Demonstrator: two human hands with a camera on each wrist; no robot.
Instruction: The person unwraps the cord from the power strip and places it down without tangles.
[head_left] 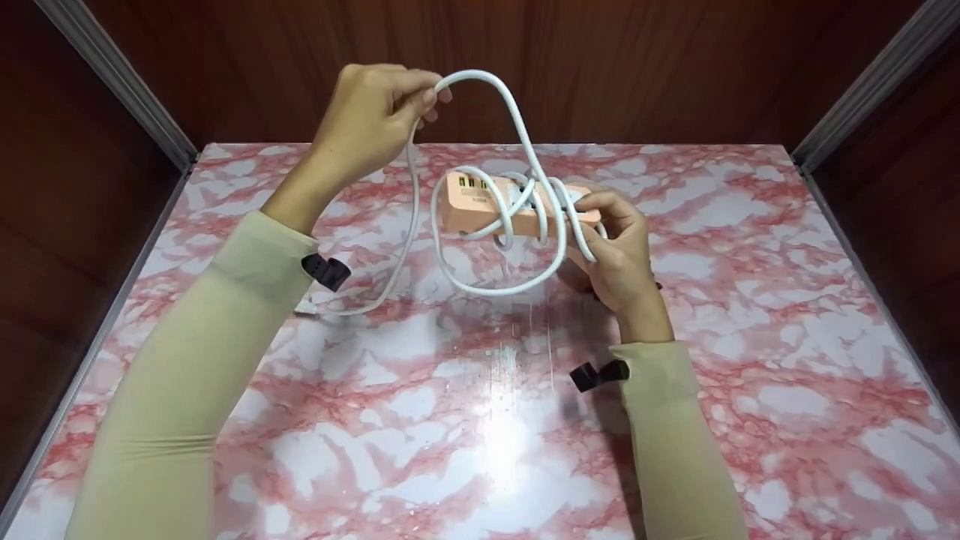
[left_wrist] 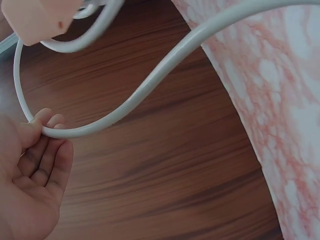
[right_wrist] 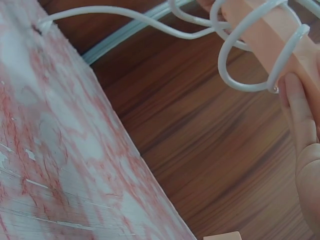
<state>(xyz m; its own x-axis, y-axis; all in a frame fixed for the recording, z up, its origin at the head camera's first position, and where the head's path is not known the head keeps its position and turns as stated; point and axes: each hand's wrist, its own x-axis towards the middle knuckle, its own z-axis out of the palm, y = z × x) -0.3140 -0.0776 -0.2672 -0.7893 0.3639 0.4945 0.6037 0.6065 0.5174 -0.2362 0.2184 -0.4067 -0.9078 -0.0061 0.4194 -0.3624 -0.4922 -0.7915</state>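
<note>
1. Marbled table [head_left: 787,405]: beneath the power strip [head_left: 525,223].
2. Power strip: held above the table, long axis running left to right.
3. Right hand [head_left: 624,259]: the nearer one, gripping the strip's right end.
4. Left hand [head_left: 375,112]: above and left of the strip, apart from it, pinching the cord.
5. White cord [head_left: 523,135]: looped around the strip, arching up-left to the pinch.
6. Plug [head_left: 306,307]: lower left of the strip.

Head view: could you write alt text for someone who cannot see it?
A person's right hand holds a peach power strip with white cable looped around it, while the left hand pinches a raised length of that cable, above a red-and-white marbled table.
</note>
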